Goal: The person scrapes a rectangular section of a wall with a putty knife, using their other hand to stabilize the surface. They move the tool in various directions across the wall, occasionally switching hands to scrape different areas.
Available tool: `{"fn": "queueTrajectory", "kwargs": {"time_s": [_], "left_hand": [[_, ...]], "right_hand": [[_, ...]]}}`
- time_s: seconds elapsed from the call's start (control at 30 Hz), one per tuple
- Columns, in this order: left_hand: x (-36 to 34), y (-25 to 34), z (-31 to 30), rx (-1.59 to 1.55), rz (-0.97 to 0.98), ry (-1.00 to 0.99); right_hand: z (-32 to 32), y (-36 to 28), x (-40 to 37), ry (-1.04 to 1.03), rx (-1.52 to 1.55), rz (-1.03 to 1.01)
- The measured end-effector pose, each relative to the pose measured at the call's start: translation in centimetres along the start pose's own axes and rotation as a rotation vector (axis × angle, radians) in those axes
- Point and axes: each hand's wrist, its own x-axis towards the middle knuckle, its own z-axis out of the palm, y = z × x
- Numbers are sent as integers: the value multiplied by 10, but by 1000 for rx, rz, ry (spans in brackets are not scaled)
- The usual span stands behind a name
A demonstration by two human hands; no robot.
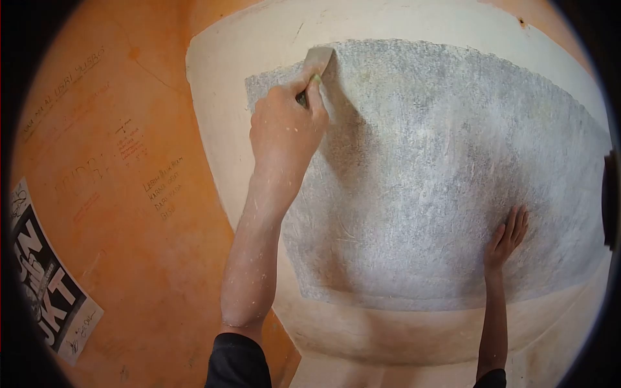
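My left hand point(288, 123) is closed around the handle of a scraper point(319, 59), its thumb on the right side. The metal blade points up and lies against the top edge of a rough grey patch point(414, 161) on the wall. Most of the handle is hidden by my fingers. Lower down on the right, my right hand point(508, 238) rests on the grey patch with palm to the wall and fingers pointing up, holding nothing.
A smooth white band point(217, 103) borders the grey patch. Left of it stands an orange wall point(155, 258) with handwriting, and a black-and-white poster point(55, 291) at the lower left. A dark object point(610, 200) is at the right edge.
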Motion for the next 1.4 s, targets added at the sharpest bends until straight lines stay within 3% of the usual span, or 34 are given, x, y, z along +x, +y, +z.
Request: {"fn": "queueTrajectory", "kwargs": {"time_s": [0.23, 0.3, 0.5, 0.63, 0.7, 0.8, 0.9, 1.4], "left_hand": [[3, -18, -4, -26, 44, 11], [2, -21, -10, 36, 28, -31], [11, -28, -8, -33, 69, -7], [14, -32, -3, -93, 31, 5], [12, -36, 2, -83, 117, 74], [-6, -36, -13, -22, 71, -60], [-1, -37, 0, -51, 32, 7], [9, -50, -3, -58, 67, 56]], "right_hand": [[-3, -22, -12, -41, -61, 91], [-6, -29, -12, -145, 46, 231], [-10, -54, -25, -258, 54, 358], [-15, -53, -31, -320, 45, 372], [-18, -49, -32, -353, 57, 338], [-25, -46, -34, -452, 39, 365], [-22, -37, -44, -478, 21, 335], [-11, -27, -51, -473, 51, 289]]}}
